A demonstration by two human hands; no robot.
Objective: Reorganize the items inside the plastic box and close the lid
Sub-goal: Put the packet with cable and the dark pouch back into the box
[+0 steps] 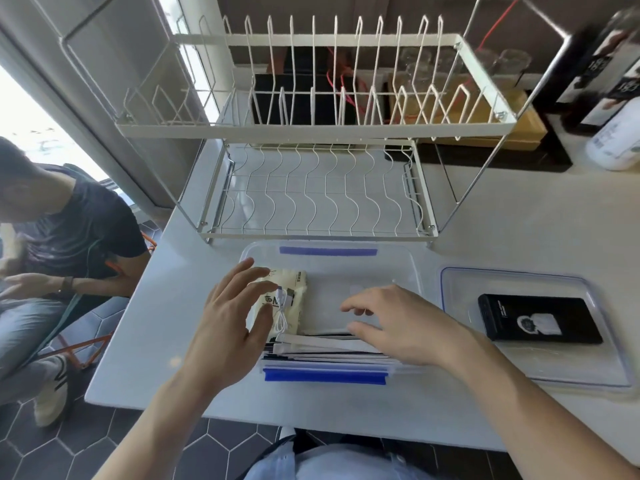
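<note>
A clear plastic box (398, 261) with blue clips stands on the white table in front of me. Inside at the left lies a cream tissue pack (294, 289) with a white cable (282, 318) on top. Flat cards or packets (322, 344) are stacked along the near wall. My left hand (232, 313) hovers over the tissue pack with fingers spread, thumb touching its near edge. My right hand (398, 323) reaches into the box over the stack, fingers apart. The clear lid (519, 372) lies upturned to the right, with a black box (536, 322) resting on it.
A white wire dish rack (311, 133) stands just behind the box. Bottles (616, 133) and a wooden tray (519, 129) sit at the back right. A seated person (69, 237) is at the left, beside the table edge.
</note>
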